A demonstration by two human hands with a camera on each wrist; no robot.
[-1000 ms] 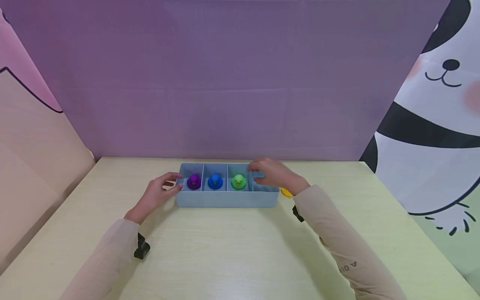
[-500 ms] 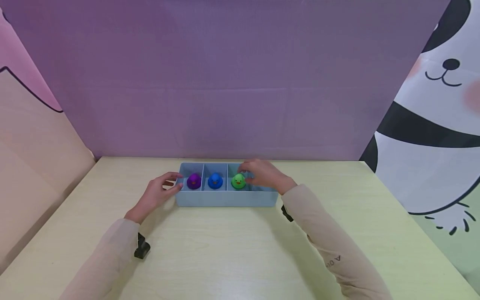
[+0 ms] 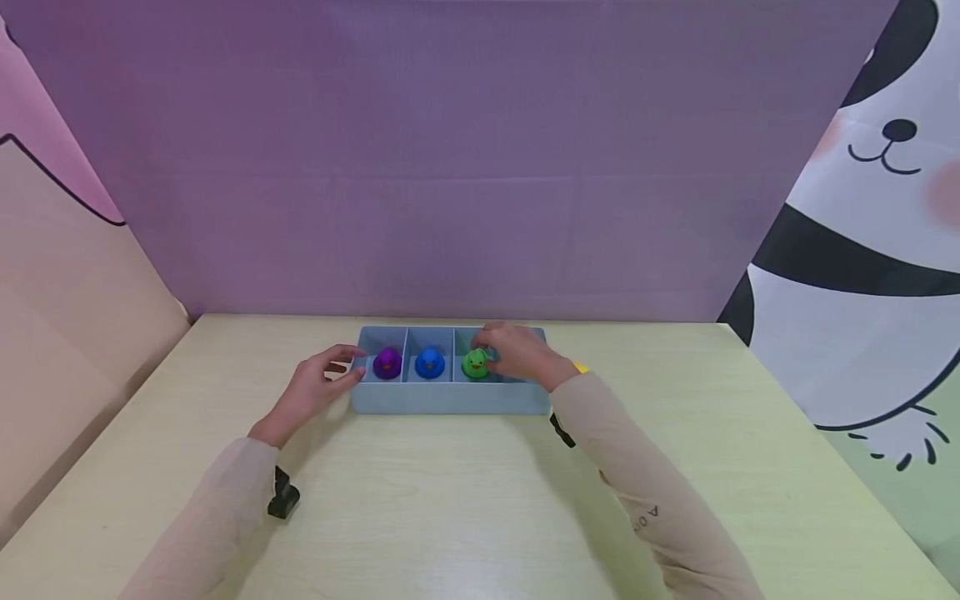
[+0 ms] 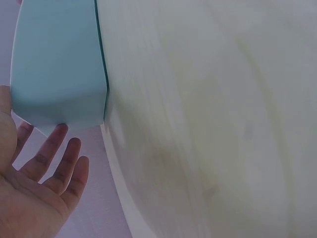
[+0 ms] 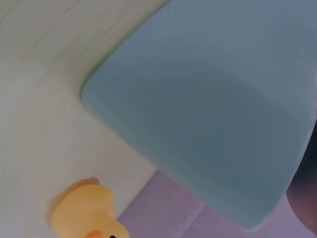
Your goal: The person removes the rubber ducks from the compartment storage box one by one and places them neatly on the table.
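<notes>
1. Green duck (image 3: 476,363) sits in the tray's (image 3: 448,400) third compartment, pinched by the right hand (image 3: 521,353)
2. Blue duck (image 3: 430,362) and purple duck (image 3: 387,362) fill the compartments to its left
3. Left hand (image 3: 313,387), fingers spread, rests against the tray's left end
4. Yellow duck (image 5: 91,213) lies on the table (image 3: 450,500) just beside the tray's right end

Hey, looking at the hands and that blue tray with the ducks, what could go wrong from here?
The right hand has its fingers on the green duck inside a narrow compartment; a loose pinch might drop or tip it.

The left hand only rests against the end of the blue tray, so the tray may slide if pulled.

The yellow duck lies on the table just beyond the tray's right end, where the right forearm could knock it.
</notes>
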